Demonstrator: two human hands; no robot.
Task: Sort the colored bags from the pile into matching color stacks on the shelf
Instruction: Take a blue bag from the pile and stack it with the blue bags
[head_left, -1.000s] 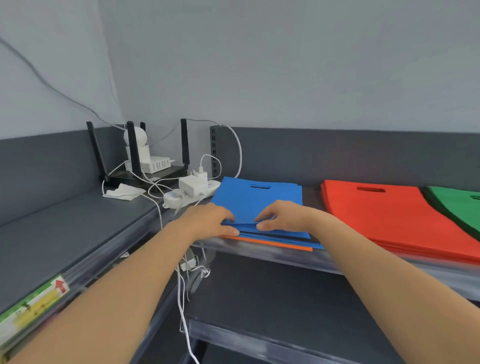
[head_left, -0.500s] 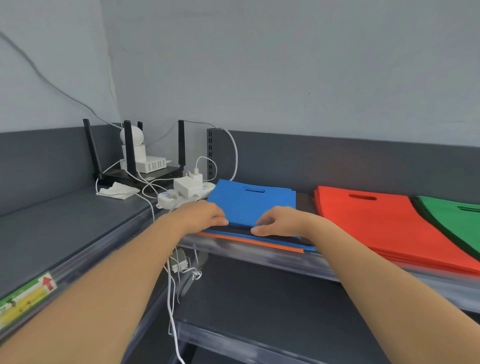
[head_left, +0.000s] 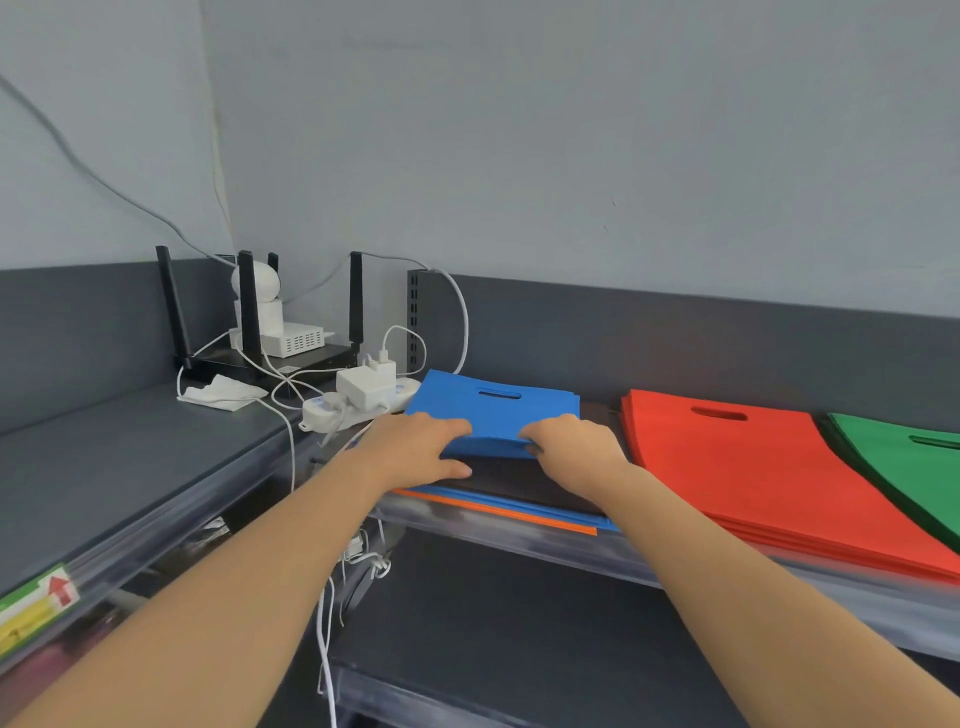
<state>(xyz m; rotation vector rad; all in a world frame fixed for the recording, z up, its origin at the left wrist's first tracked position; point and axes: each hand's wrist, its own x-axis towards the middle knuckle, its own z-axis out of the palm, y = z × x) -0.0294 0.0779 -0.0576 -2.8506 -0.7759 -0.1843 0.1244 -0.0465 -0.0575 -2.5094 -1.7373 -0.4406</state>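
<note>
- left hand (head_left: 415, 449) pinching the near edge of the blue bags (head_left: 493, 408) – fingers on top, thumb under
- right hand (head_left: 576, 452) curled round that edge too
- red stack (head_left: 727, 457) just beside

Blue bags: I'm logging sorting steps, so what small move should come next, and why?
Probably lift the blue bags clear: both the left hand and right hand grip their near edge, and a dark layer plus an orange edge lie beneath.
</note>
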